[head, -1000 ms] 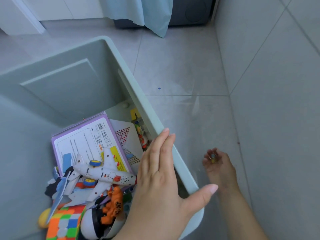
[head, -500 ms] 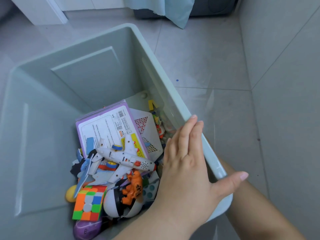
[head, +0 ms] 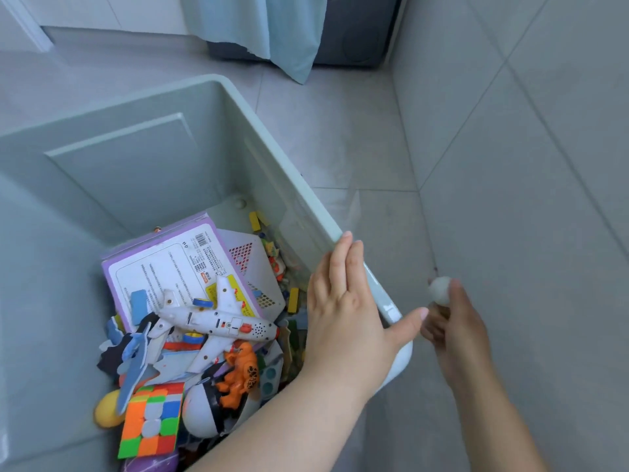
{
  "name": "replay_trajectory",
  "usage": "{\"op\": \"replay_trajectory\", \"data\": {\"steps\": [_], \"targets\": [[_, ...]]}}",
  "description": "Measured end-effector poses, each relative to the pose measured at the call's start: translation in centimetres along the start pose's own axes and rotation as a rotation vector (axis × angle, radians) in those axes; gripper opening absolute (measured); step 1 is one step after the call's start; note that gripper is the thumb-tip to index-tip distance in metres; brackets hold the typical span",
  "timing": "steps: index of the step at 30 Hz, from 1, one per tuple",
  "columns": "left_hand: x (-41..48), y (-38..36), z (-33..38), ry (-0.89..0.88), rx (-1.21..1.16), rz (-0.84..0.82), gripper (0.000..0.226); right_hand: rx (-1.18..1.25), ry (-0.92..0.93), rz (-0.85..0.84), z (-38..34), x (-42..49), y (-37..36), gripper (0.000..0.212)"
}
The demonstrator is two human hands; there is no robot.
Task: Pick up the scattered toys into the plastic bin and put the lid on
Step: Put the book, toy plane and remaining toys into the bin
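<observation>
The pale green plastic bin (head: 119,172) stands on the floor with no lid on it. Inside lie a white toy plane (head: 218,321), a purple box (head: 163,267), a colour cube (head: 149,420), an orange figure (head: 241,369) and a yellow egg (head: 105,413). My left hand (head: 343,315) holds the bin's right rim, fingers straight along the inside and thumb over the outside. Just right of the bin, low near the floor, my right hand (head: 456,332) grips a small white ball (head: 440,290) in its fingertips.
A tiled wall (head: 544,148) rises close on the right, leaving a narrow strip of grey floor (head: 340,137) beside the bin. A teal cloth (head: 269,32) hangs over a dark appliance (head: 354,35) at the back.
My right hand, hidden behind the bin half a second ago, has come back into view with a white ball in it. My left hand has stayed on the rim.
</observation>
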State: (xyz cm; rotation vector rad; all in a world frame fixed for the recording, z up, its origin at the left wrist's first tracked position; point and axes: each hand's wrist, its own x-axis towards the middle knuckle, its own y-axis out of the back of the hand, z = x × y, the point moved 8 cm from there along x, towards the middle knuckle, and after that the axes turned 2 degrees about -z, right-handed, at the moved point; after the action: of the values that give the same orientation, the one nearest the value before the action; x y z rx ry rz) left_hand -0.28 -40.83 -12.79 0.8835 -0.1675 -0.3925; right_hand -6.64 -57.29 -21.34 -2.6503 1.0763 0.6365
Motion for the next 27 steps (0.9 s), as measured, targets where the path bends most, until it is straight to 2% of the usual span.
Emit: {"op": "replay_trajectory", "data": {"steps": [2, 5, 9, 11, 13, 15, 17, 20, 22, 24, 25, 27], "targets": [[0.2, 0.2, 0.0, 0.028, 0.015, 0.02, 0.094, 0.18, 0.071, 0.005, -4.9, -4.3, 0.6, 0.049], [-0.1, 0.6, 0.9, 0.02, -0.015, -0.082, 0.096, 0.214, 0.165, -0.162, -11.2, -11.7, -2.2, 0.05], [-4.4, 3.0, -0.3, -0.07, 0.012, -0.343, 0.088, 0.015, -0.027, -0.366, -11.4, -18.7, -9.7, 0.033], [-8.0, 5.6, -2.7, -0.13, -0.006, -0.424, 0.074, -0.104, -0.099, -0.364, -9.5, -20.6, -12.5, 0.021], [-10.7, 8.8, -6.2, -0.165, 0.043, -0.442, 0.051, -0.221, -0.07, -0.273, -8.0, -21.1, -14.8, 0.017], [-12.2, 11.8, -10.0, -0.144, 0.125, -0.479, 0.04, -0.236, -0.013, -0.216, -7.0, -21.2, -17.0, 0.021], [-13.1, 14.2, -13.1, -0.131, 0.176, -0.573, 0.043, -0.135, -0.007, -0.252, -6.6, -21.5, -18.9, 0.036], [-14.5, 16.5, -16.1, -0.207, 0.318, -0.757, 0.063, -0.108, 0.038, -0.274, -7.7, -22.5, -19.3, 0.043], [-15.5, 17.1, -17.5, -0.304, 0.395, -0.817, 0.062, -0.274, 0.121, -0.262, -8.6, -23.7, -18.1, 0.043], [-16.8, 17.2, -17.9, -0.431, 0.412, -0.806, 0.062, -0.668, 0.202, -0.11, -8.5, -25.1, -15.7, 0.035], [-17.5, 17.0, -17.8, -0.525, 0.452, -0.779, 0.067, -0.865, 0.191, -0.001, -8.0, -25.8, -14.2, 0.034], [-17.9, 16.9, -18.2, -0.658, 0.543, -0.601, 0.068, -1.04, -0.005, 0.126, -5.5, -27.4, -12.0, 0.053]]}}
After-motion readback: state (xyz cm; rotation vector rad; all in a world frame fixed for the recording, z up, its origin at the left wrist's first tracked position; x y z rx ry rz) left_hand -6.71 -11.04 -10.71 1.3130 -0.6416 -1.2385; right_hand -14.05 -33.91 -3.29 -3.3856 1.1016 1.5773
